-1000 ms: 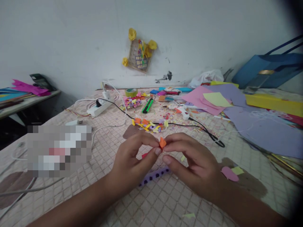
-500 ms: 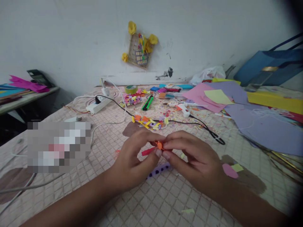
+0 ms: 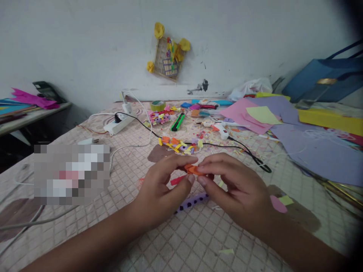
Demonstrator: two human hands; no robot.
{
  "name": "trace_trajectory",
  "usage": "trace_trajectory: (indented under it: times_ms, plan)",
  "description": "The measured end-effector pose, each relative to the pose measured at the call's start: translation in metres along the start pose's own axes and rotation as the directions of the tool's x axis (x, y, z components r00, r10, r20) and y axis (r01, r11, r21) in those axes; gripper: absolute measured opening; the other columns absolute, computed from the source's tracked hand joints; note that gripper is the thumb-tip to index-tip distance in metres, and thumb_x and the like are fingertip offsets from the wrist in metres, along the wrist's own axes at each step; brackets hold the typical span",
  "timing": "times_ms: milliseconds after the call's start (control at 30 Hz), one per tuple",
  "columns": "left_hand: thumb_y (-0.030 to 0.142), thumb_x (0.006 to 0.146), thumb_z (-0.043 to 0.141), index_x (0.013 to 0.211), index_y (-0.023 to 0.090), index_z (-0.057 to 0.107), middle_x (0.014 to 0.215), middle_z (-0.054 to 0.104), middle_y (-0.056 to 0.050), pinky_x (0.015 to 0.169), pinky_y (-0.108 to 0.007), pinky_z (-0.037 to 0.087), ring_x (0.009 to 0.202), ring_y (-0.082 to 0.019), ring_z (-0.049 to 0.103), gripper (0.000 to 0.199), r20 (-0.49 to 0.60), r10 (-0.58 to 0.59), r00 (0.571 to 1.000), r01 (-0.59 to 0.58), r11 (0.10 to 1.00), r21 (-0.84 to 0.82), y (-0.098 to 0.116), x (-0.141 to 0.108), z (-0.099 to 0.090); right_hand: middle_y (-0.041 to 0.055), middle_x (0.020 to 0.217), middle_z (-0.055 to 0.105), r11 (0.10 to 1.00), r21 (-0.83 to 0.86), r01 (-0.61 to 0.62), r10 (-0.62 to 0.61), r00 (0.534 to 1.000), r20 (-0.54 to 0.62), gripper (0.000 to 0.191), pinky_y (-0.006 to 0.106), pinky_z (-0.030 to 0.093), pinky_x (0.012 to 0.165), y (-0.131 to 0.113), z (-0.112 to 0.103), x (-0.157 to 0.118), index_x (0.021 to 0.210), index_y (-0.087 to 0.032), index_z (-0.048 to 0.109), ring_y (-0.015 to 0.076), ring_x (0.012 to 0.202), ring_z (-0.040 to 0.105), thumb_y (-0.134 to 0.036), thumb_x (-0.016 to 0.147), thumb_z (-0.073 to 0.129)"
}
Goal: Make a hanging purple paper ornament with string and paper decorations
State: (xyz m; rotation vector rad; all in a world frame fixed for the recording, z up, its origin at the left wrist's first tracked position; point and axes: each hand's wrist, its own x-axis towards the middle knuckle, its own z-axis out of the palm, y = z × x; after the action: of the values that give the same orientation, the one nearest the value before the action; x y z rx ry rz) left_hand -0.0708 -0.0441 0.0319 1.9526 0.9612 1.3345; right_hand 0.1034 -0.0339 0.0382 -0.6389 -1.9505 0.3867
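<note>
Grid-patterned pale cloth (image 3: 181, 241) covers the table before us. Our left hand (image 3: 163, 190) and right hand (image 3: 236, 189) pinch a small, folded orange piece (image 3: 194, 169) between their fingertips, above a purple strip with black dots (image 3: 193, 202); right of them lies a flat pink rounded cutout (image 3: 278, 204).

The left hand (image 3: 163, 192) and right hand (image 3: 241, 192) partly cover the orange piece (image 3: 194, 169); the right also hides the purple strip's (image 3: 191, 203) far end. Pixelation masks whatever lies toward the table's (image 3: 170, 245) left edge. Some scraps (image 3: 204, 130) toward its far edge are too small to identify.
</note>
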Motion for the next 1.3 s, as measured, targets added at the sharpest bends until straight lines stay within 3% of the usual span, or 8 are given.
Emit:
trace_trajectory:
  times_ms: [300,500,733,833,1100,1300]
  plan:
    - [0.018,0.08,0.063,0.105,0.021,0.063,0.098,0.069,-0.005,0.086,-0.036,0.05,0.094,-0.02,0.064,0.025,0.024,-0.15,0.988,0.151,0.983,-0.1,0.002,-0.001,0.001,0.0022,0.092,0.067,0.999,-0.012,-0.043,0.042,0.999,-0.028,0.019,0.027,0.051,0.078,0.0,-0.001,-0.002,0.095,-0.021,0.062,0.0134,0.088,0.062,-0.008,0.081,0.058]
    - [0.019,0.078,0.065,0.105,0.021,0.064,0.099,0.07,-0.005,0.087,-0.036,0.05,0.094,-0.02,0.065,0.027,0.009,-0.177,0.984,0.176,0.975,-0.135,0.001,0.0,0.001,0.002,0.093,0.066,0.998,0.011,-0.069,0.069,0.997,-0.028,0.02,0.026,0.052,0.077,0.0,-0.002,-0.003,0.097,-0.021,0.061,0.0132,0.089,0.062,-0.009,0.081,0.06]
    - [0.022,0.079,0.065,0.103,0.018,0.066,0.102,0.069,-0.008,0.085,-0.037,0.052,0.094,-0.021,0.065,0.024,-0.005,-0.18,0.984,0.177,0.975,-0.134,0.008,0.004,-0.001,0.0025,0.102,0.061,0.937,0.296,-0.186,0.212,0.976,-0.059,0.05,0.03,0.054,0.078,0.002,0.006,-0.008,0.122,-0.027,0.046,0.0146,0.095,0.061,-0.004,0.079,0.056]
    - [0.024,0.08,0.064,0.102,0.017,0.066,0.101,0.069,-0.008,0.086,-0.039,0.051,0.094,-0.022,0.065,0.023,-0.008,-0.183,0.983,0.181,0.975,-0.129,0.009,0.004,0.0,0.0023,0.102,0.06,0.924,0.332,-0.187,0.215,0.975,-0.048,0.055,0.032,0.054,0.081,0.004,0.008,-0.009,0.125,-0.029,0.043,0.0148,0.097,0.06,-0.002,0.079,0.055]
    - [0.026,0.081,0.065,0.095,0.02,0.067,0.096,0.071,-0.005,0.085,-0.037,0.053,0.09,-0.02,0.067,0.016,-0.025,-0.212,0.977,0.203,0.959,-0.197,0.004,0.002,0.0,0.0023,0.11,0.059,0.962,0.211,-0.172,0.173,0.985,0.015,0.048,0.032,0.052,0.086,0.004,0.005,-0.01,0.12,-0.028,0.05,0.0151,0.101,0.059,-0.003,0.08,0.054]
    - [0.027,0.079,0.067,0.093,0.022,0.068,0.092,0.072,-0.003,0.08,-0.031,0.054,0.086,-0.017,0.067,0.015,-0.036,-0.232,0.972,0.221,0.956,-0.194,0.003,0.001,0.0,0.0016,0.104,0.064,0.985,0.109,-0.134,0.132,0.991,0.029,0.036,0.03,0.052,0.083,0.004,0.001,-0.008,0.11,-0.025,0.057,0.014,0.096,0.06,-0.004,0.08,0.053]
